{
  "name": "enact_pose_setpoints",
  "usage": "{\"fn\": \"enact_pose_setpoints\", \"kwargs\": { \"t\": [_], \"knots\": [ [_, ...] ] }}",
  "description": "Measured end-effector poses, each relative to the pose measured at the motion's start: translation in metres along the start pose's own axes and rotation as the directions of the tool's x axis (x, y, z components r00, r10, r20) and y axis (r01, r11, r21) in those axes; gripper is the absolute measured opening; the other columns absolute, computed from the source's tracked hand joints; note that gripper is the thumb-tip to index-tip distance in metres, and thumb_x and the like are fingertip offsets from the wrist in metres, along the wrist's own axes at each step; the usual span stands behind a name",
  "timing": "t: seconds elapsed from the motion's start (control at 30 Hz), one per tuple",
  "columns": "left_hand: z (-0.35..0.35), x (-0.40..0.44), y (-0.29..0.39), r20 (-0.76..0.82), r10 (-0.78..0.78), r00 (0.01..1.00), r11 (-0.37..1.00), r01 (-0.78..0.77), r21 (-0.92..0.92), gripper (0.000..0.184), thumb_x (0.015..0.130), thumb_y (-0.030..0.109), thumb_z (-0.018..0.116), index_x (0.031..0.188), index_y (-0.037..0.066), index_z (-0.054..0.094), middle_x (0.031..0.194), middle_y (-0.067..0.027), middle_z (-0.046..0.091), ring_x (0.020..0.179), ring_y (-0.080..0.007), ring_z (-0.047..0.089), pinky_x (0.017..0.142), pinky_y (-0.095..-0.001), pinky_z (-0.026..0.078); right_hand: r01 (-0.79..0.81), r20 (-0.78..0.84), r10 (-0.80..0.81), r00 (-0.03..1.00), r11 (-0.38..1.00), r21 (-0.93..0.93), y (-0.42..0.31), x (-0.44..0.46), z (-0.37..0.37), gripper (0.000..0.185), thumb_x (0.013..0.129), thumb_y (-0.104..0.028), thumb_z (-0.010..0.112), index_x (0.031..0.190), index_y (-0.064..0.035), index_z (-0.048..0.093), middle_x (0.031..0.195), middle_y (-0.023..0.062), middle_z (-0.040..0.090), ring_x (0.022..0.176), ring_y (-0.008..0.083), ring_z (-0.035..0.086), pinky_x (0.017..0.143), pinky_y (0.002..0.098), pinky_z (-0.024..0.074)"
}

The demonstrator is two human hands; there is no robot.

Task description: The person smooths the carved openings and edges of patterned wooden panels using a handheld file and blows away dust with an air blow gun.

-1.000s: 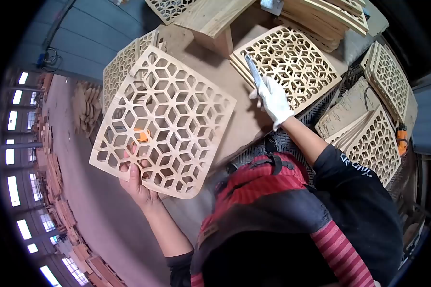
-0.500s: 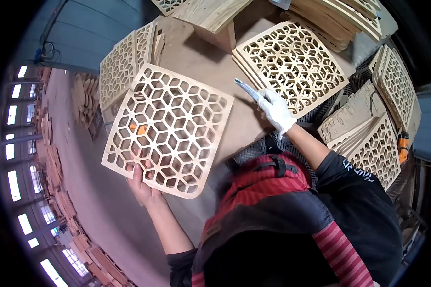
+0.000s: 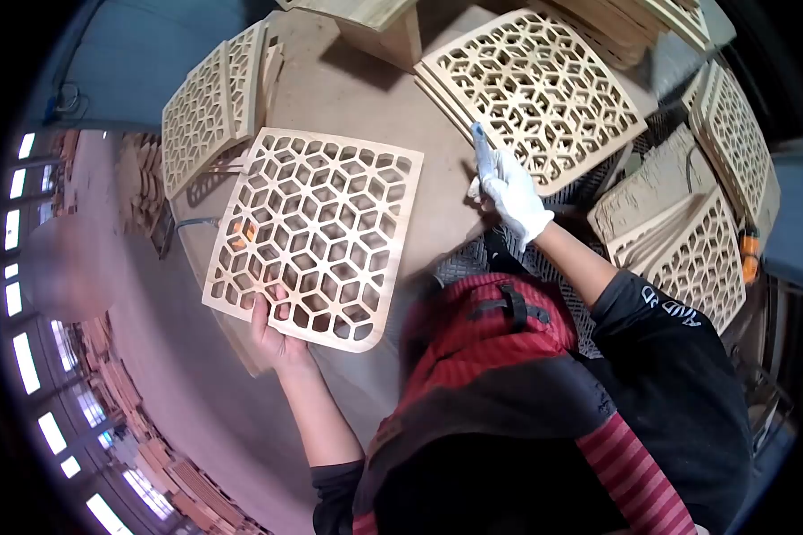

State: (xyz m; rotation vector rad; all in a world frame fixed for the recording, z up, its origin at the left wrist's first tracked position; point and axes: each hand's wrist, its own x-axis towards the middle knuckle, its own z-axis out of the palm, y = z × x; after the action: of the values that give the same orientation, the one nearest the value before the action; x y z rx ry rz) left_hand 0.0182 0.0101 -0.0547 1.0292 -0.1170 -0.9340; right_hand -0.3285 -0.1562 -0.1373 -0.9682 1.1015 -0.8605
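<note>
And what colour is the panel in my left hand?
The panel is pale tan, clearest in the head view.

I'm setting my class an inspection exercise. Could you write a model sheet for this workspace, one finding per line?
Surface: brown worktable, partly covered; its condition under the panels is hidden.
Job's things: lattice panel held over the table edge; stack of similar panels on the table.
Clutter: wooden stand and leaning panels near the far edge; orange item partly hidden behind the held panel.
Hands: left hand, bare, grips the panel; right hand, white-gloved, holds a slim tool.
Cables: thin cable or hose by the table's left edge; coil at the wall.
Surroundings: windows and piled timber at left.
</note>
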Motion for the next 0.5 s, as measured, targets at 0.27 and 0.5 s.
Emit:
{"fn": "enact_pose_setpoints", "kwargs": {
  "t": [0.27, 0.5],
  "knots": [
    [-0.056, 0.057, 0.01, 0.12, -0.258, 0.959, 0.965, 0.261, -0.013, 0.038, 0.098, 0.012, 0.046, 0.132, -0.005, 0.046, 0.125, -0.0228, 0.058, 0.117, -0.0315, 0.059, 0.099, -0.048, 0.052, 0.004, -0.362, -0.206, 0.909, 0.874, -0.486, 0.084, -0.118, 0.029, 0.018, 0.084, -0.01, 0.056, 0.1, -0.0038, 0.05, 0.074, 0.0062, 0.054, 0.06, 0.016, 0.053, 0.056, 0.0308, 0.0468],
    [-0.094, 0.084, 0.013, -0.005, -0.374, 0.927, 0.914, 0.37, 0.167, 0.034, 0.099, 0.015, 0.052, 0.129, -0.001, 0.047, 0.118, -0.0158, 0.061, 0.106, -0.0242, 0.063, 0.093, -0.0384, 0.056, -0.529, -0.602, 0.24, 0.761, 0.766, -0.364, 0.175, -0.258, 0.08, 0.025, 0.085, -0.021, 0.06, 0.105, -0.0086, 0.052, 0.089, 0.0183, 0.062, 0.084, 0.0381, 0.059, 0.075, 0.0443, 0.048]
  ]
}}
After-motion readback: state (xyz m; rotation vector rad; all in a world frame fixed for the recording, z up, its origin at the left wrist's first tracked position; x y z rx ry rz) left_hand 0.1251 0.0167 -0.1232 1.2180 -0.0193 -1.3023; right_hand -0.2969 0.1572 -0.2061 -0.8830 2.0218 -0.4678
